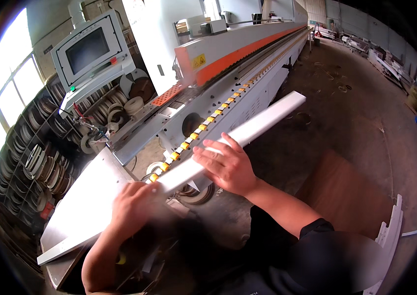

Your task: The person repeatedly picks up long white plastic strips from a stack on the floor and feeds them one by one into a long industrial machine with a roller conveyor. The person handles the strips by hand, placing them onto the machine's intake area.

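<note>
A long, narrow white panel strip (267, 119) slants up to the right in front of me, beside a row of yellow rollers. My left hand (131, 204) is closed round its near end, partly blurred. Across the strip's middle lies my right hand (230, 167), its fingers over the upper face and its underside grip hidden. To the left, a white worktop (88, 189) carries a second white strip (66, 250) along its near edge.
Ahead runs a long machine with an orange-striped beam (238, 61) and yellow rollers (202, 128). A control screen (88, 49) stands at left, above racks of edging coils (46, 167). A brown board (348, 194) and stacked white strips (390, 236) lie at right.
</note>
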A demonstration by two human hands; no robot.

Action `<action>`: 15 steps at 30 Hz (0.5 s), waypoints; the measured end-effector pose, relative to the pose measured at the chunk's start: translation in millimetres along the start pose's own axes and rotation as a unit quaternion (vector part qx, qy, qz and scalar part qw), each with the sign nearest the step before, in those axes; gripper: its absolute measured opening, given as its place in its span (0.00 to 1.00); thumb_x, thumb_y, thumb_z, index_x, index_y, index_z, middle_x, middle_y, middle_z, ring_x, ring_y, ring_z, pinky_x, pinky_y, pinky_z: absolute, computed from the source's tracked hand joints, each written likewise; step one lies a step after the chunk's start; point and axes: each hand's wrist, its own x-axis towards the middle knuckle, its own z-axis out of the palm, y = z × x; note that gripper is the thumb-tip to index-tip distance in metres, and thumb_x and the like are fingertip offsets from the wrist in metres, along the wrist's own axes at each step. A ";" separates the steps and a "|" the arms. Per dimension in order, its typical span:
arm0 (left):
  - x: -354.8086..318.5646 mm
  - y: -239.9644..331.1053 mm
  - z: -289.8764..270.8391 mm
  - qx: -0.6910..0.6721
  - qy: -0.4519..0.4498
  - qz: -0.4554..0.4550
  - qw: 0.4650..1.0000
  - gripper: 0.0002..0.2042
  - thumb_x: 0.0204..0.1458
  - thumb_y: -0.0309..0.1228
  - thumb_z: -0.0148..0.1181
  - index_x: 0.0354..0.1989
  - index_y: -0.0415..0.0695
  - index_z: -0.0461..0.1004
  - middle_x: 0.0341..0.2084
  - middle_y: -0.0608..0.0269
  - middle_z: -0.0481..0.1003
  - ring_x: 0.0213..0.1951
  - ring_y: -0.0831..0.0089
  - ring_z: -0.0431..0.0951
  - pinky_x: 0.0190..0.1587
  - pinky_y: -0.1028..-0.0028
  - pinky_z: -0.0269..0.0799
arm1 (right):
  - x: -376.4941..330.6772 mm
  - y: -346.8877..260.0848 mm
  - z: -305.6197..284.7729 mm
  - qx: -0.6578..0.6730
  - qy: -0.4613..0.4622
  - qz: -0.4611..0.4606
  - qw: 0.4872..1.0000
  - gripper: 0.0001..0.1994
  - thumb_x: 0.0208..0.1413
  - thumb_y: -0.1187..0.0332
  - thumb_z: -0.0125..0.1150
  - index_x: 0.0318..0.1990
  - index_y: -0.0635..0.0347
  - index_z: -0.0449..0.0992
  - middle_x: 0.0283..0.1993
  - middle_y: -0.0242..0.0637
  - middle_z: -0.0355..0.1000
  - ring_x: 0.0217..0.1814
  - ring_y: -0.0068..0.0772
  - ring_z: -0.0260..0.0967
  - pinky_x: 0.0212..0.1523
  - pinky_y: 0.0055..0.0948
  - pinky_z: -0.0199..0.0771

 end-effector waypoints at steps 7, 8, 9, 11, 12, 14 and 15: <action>-39.6 -140.3 -30.3 0.016 0.056 -0.199 0.978 0.21 0.56 0.25 0.75 0.60 0.51 0.85 0.53 0.58 0.85 0.57 0.55 0.81 0.61 0.59 0.79 | -102.4 24.4 -1.1 0.027 -0.078 0.114 0.990 0.26 0.56 0.59 0.80 0.63 0.46 0.83 0.70 0.25 0.81 0.72 0.36 0.75 0.82 0.53 0.66; -43.1 -158.7 -32.6 0.027 0.057 -0.219 0.974 0.21 0.58 0.25 0.74 0.60 0.51 0.86 0.52 0.58 0.85 0.57 0.56 0.82 0.61 0.59 0.78 | -130.6 26.0 -1.8 0.027 -0.108 0.134 0.985 0.26 0.55 0.58 0.80 0.63 0.46 0.83 0.69 0.25 0.81 0.72 0.36 0.75 0.82 0.52 0.66; -46.8 -173.4 -33.9 0.039 0.053 -0.229 0.971 0.19 0.60 0.26 0.72 0.60 0.50 0.86 0.50 0.57 0.85 0.56 0.56 0.82 0.61 0.59 0.78 | -159.3 26.5 -4.2 0.031 -0.150 0.167 0.974 0.27 0.55 0.58 0.80 0.63 0.46 0.83 0.69 0.25 0.81 0.71 0.37 0.75 0.81 0.52 0.66; -53.4 -199.9 -30.6 0.063 0.025 -0.254 0.965 0.15 0.64 0.33 0.69 0.59 0.49 0.86 0.50 0.57 0.86 0.55 0.56 0.83 0.61 0.59 0.78 | -216.8 25.8 -7.3 0.032 -0.236 0.231 0.943 0.28 0.55 0.55 0.80 0.64 0.46 0.83 0.68 0.28 0.82 0.73 0.39 0.74 0.82 0.52 0.65; -54.0 -214.4 -25.5 0.064 0.010 -0.257 0.964 0.15 0.66 0.36 0.68 0.58 0.48 0.86 0.51 0.56 0.86 0.56 0.56 0.83 0.61 0.59 0.78 | -244.4 23.7 -8.2 0.029 -0.280 0.262 0.923 0.29 0.56 0.52 0.79 0.65 0.46 0.82 0.69 0.29 0.82 0.74 0.40 0.73 0.82 0.53 0.65; -42.8 -231.4 -10.6 0.122 0.040 -0.190 0.973 0.16 0.69 0.41 0.65 0.57 0.47 0.86 0.55 0.54 0.86 0.60 0.51 0.82 0.64 0.55 0.76 | -296.3 19.1 -5.4 0.011 -0.356 0.327 0.875 0.33 0.57 0.48 0.78 0.68 0.46 0.81 0.73 0.32 0.78 0.79 0.43 0.68 0.83 0.54 0.63; -29.0 -235.0 -2.3 0.134 0.051 -0.197 0.970 0.16 0.69 0.41 0.64 0.58 0.47 0.86 0.58 0.54 0.85 0.63 0.51 0.81 0.66 0.55 0.75 | -317.3 16.0 -2.2 0.002 -0.393 0.356 0.848 0.34 0.58 0.46 0.77 0.70 0.46 0.80 0.76 0.33 0.76 0.82 0.44 0.66 0.83 0.55 0.62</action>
